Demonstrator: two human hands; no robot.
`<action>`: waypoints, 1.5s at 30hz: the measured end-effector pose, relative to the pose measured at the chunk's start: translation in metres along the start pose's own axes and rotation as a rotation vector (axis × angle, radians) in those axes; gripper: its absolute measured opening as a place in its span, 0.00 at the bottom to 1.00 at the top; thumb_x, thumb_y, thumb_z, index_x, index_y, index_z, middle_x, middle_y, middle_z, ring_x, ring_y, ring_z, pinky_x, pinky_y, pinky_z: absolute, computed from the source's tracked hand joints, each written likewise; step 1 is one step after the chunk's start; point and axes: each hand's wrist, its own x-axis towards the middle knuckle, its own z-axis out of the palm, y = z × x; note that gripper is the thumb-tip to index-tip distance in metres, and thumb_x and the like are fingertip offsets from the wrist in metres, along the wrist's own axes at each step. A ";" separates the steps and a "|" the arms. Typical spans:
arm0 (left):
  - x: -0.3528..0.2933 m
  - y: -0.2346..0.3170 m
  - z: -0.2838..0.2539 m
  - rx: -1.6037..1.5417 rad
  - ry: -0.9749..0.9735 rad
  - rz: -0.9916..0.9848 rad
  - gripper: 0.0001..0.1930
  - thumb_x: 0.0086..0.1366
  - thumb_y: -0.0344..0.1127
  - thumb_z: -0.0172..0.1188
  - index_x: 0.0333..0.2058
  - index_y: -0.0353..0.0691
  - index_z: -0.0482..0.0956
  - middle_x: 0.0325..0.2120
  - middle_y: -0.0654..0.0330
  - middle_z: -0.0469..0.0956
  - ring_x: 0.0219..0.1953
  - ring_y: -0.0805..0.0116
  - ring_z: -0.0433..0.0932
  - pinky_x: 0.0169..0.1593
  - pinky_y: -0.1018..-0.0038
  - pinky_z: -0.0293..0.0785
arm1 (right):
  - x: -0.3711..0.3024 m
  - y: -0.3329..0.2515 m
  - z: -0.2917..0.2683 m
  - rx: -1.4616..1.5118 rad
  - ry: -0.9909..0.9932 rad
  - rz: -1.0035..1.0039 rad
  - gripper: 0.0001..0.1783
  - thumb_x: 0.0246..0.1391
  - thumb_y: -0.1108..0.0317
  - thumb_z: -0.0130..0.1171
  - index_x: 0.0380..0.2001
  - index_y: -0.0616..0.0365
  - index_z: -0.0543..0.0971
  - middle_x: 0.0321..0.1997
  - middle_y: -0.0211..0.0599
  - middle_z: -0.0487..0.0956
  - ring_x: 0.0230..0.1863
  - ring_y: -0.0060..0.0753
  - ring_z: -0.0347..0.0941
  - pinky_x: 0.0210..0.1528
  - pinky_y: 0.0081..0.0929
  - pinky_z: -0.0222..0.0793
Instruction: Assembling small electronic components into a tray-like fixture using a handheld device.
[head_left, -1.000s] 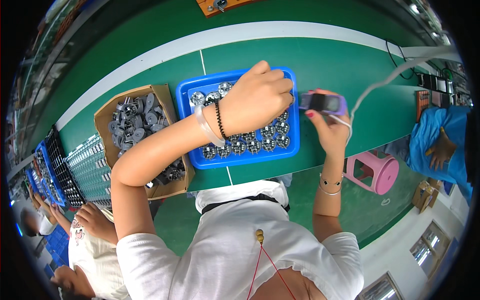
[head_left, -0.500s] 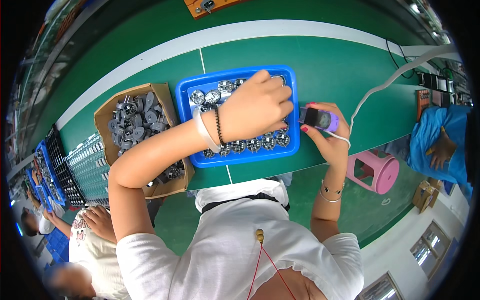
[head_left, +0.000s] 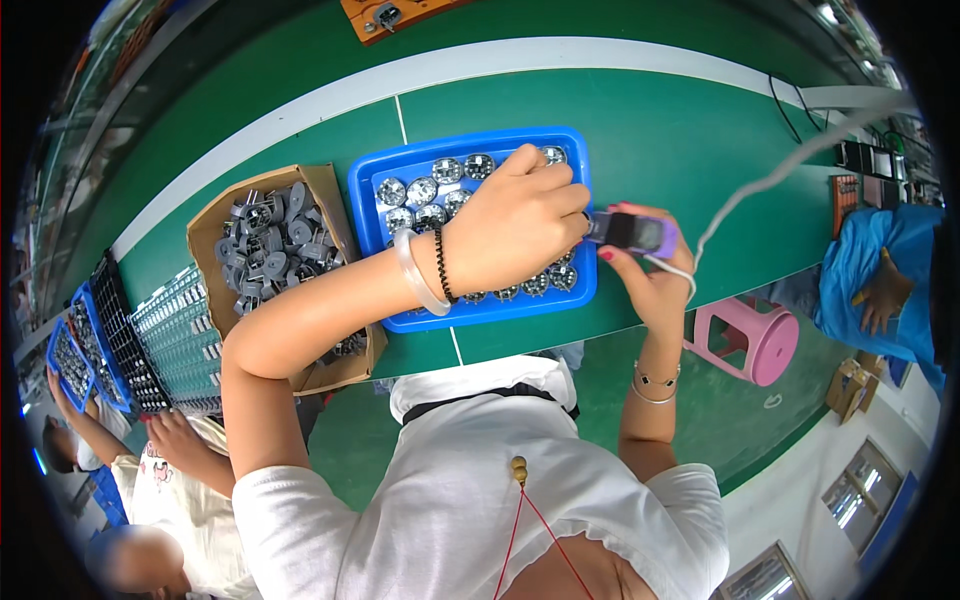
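The right hand (head_left: 660,282) holds a purple and black handheld device (head_left: 636,234), thumb on the near side and fingers along the far side, which probably keeps it steady and leaves its left end free. That end points left, at the right edge of a blue tray (head_left: 584,168), and comes up close to the left hand (head_left: 522,220); whether they touch, I cannot tell. A pale cord (head_left: 795,154) runs from the device toward the far right, looping clear of the tray (seemingly so it doesn't drag over the contents).

The left hand is closed up narrow above the tray, its back to the view. Its fingertips are hidden, so I cannot tell whether it pinches anything. The forearm crosses from the near left, over a corner of the cardboard box (head_left: 338,215).

Round silver parts (head_left: 421,190) sit side by side in the tray, some covered by the hand; spread like this, each looks easy to reach. Grey parts (head_left: 275,266) lie heaped in the box, just left of the tray. Both containers rest on the green bench (head_left: 680,130) directly before the person, likely for short reaches. A pink stool (head_left: 770,346) stands near the bench's right side.
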 end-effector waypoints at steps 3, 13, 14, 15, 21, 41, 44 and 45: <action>-0.004 -0.002 0.006 0.075 -0.023 0.003 0.03 0.42 0.33 0.57 0.14 0.45 0.75 0.19 0.66 0.68 0.31 0.69 0.68 0.39 0.72 0.60 | -0.010 0.006 -0.001 0.403 0.261 0.181 0.26 0.42 0.73 0.68 0.46 0.64 0.71 0.43 0.43 0.76 0.42 0.30 0.74 0.44 0.24 0.71; -0.007 0.007 0.001 0.034 -0.005 -0.016 0.04 0.43 0.35 0.56 0.16 0.45 0.77 0.20 0.67 0.69 0.33 0.70 0.68 0.40 0.74 0.61 | -0.016 -0.009 -0.010 0.129 0.013 0.092 0.25 0.37 0.73 0.70 0.41 0.62 0.74 0.42 0.41 0.76 0.43 0.34 0.73 0.45 0.27 0.70; -0.008 0.008 0.002 0.033 -0.006 -0.015 0.04 0.43 0.35 0.56 0.16 0.45 0.77 0.20 0.67 0.69 0.33 0.70 0.68 0.40 0.74 0.61 | -0.016 -0.008 -0.009 0.115 0.016 0.075 0.24 0.35 0.73 0.71 0.40 0.61 0.75 0.40 0.41 0.76 0.42 0.32 0.73 0.43 0.25 0.70; -0.010 0.010 0.003 0.037 -0.041 0.023 0.04 0.43 0.35 0.56 0.16 0.45 0.76 0.20 0.66 0.68 0.32 0.70 0.68 0.39 0.74 0.61 | -0.016 -0.008 -0.008 0.116 0.015 0.075 0.24 0.35 0.73 0.71 0.40 0.61 0.75 0.40 0.41 0.76 0.42 0.32 0.73 0.43 0.25 0.70; -0.008 0.013 0.003 0.037 -0.069 0.099 0.04 0.43 0.35 0.56 0.15 0.44 0.74 0.20 0.66 0.67 0.29 0.71 0.67 0.37 0.74 0.60 | -0.016 -0.010 -0.002 0.007 -0.022 0.039 0.23 0.34 0.73 0.71 0.38 0.60 0.76 0.39 0.39 0.77 0.39 0.31 0.74 0.41 0.23 0.69; -0.015 0.017 0.010 0.055 -0.097 -0.005 0.08 0.43 0.39 0.63 0.17 0.44 0.75 0.22 0.65 0.67 0.30 0.69 0.67 0.40 0.72 0.60 | -0.034 -0.005 -0.015 0.238 0.089 0.019 0.26 0.38 0.74 0.69 0.44 0.63 0.72 0.42 0.43 0.74 0.44 0.33 0.72 0.45 0.27 0.70; -0.016 0.027 0.003 -0.020 -0.057 -0.021 0.09 0.40 0.40 0.63 0.17 0.44 0.75 0.21 0.65 0.66 0.30 0.70 0.67 0.39 0.72 0.60 | -0.034 -0.010 -0.014 0.092 -0.023 0.033 0.24 0.35 0.74 0.70 0.40 0.61 0.75 0.38 0.42 0.77 0.40 0.33 0.73 0.41 0.26 0.70; -0.017 0.030 0.006 0.008 -0.092 0.026 0.09 0.40 0.39 0.63 0.18 0.44 0.75 0.21 0.65 0.66 0.30 0.70 0.67 0.39 0.72 0.60 | -0.034 -0.010 -0.013 0.093 -0.024 0.034 0.24 0.35 0.74 0.70 0.40 0.61 0.75 0.38 0.42 0.77 0.40 0.33 0.73 0.41 0.26 0.70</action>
